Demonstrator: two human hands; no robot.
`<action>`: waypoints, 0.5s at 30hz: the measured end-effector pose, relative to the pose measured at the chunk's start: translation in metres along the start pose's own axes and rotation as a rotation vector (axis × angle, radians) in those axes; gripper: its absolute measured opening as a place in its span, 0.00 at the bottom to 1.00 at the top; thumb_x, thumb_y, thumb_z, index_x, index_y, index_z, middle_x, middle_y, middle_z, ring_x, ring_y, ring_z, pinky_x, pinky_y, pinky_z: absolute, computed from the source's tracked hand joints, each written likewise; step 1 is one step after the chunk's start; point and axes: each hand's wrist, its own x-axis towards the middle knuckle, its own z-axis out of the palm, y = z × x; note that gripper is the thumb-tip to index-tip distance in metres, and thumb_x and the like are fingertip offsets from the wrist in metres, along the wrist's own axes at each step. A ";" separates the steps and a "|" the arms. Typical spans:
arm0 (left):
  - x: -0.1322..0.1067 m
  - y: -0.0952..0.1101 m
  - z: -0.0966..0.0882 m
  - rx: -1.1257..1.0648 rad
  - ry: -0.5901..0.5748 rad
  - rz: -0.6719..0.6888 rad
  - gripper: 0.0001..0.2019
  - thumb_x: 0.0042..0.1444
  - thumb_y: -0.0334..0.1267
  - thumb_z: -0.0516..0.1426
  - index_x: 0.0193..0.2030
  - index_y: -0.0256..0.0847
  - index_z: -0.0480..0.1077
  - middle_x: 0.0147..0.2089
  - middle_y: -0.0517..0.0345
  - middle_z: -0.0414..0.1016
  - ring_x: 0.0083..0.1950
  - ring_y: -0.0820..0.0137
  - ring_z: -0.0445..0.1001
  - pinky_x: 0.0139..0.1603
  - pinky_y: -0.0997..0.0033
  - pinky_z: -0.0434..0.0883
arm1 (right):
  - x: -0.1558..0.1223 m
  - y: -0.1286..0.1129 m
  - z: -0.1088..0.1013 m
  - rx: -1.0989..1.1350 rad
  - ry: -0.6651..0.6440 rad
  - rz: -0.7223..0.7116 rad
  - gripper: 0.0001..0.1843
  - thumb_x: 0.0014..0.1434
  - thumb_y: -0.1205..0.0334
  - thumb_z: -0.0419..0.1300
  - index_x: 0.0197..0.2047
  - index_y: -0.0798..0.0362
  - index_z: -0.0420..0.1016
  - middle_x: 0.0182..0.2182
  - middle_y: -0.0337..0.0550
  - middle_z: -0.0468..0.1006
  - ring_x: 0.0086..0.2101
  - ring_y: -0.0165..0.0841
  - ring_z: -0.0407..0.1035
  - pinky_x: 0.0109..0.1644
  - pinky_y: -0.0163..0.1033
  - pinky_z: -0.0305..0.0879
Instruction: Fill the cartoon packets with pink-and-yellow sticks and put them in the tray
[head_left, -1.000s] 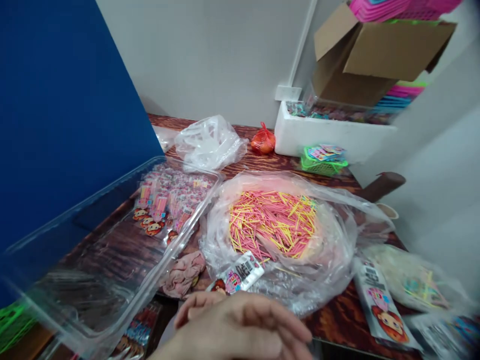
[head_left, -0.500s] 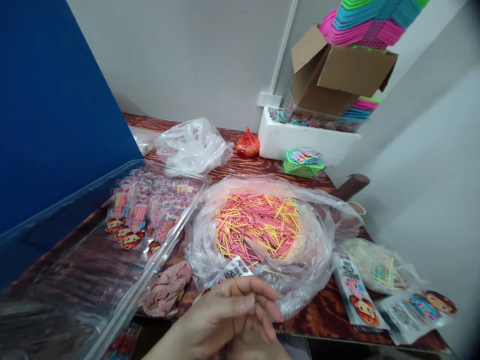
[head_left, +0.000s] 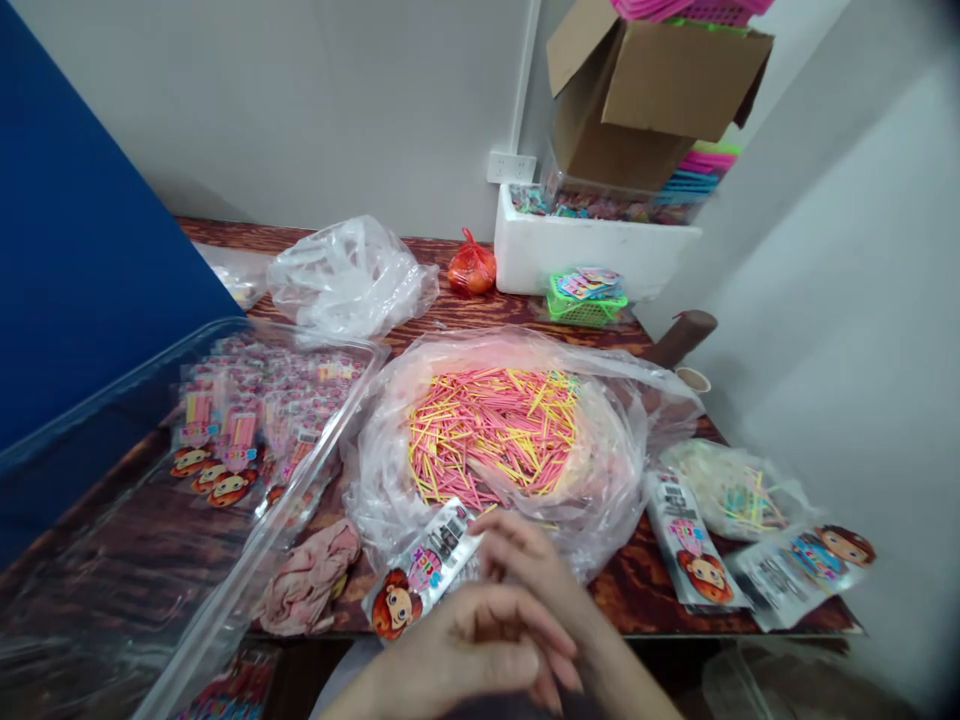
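I see left hand (head_left: 461, 648) and right hand (head_left: 534, 562) both loosely open, so a careless knuckle could knock the pouch (head_left: 420, 572) beside the right fingertips, though whether they touch I cannot tell.

A printed silver packet (head_left: 425, 572) lies slanted before heaped pink-and-yellow sticks (head_left: 491, 425).

At the near edge of the desk (head_left: 641, 598), the person's left hand (head_left: 472, 645) crosses before the right hand (head_left: 529, 555), fingers loosely bent.
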 end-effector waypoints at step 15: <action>0.031 -0.058 -0.057 1.292 0.334 0.338 0.11 0.65 0.31 0.50 0.51 0.41 0.69 0.51 0.52 0.74 0.55 0.65 0.68 0.61 0.60 0.66 | 0.084 -0.030 -0.116 -1.987 0.105 -0.665 0.11 0.61 0.75 0.54 0.36 0.54 0.75 0.30 0.46 0.76 0.35 0.39 0.67 0.39 0.40 0.59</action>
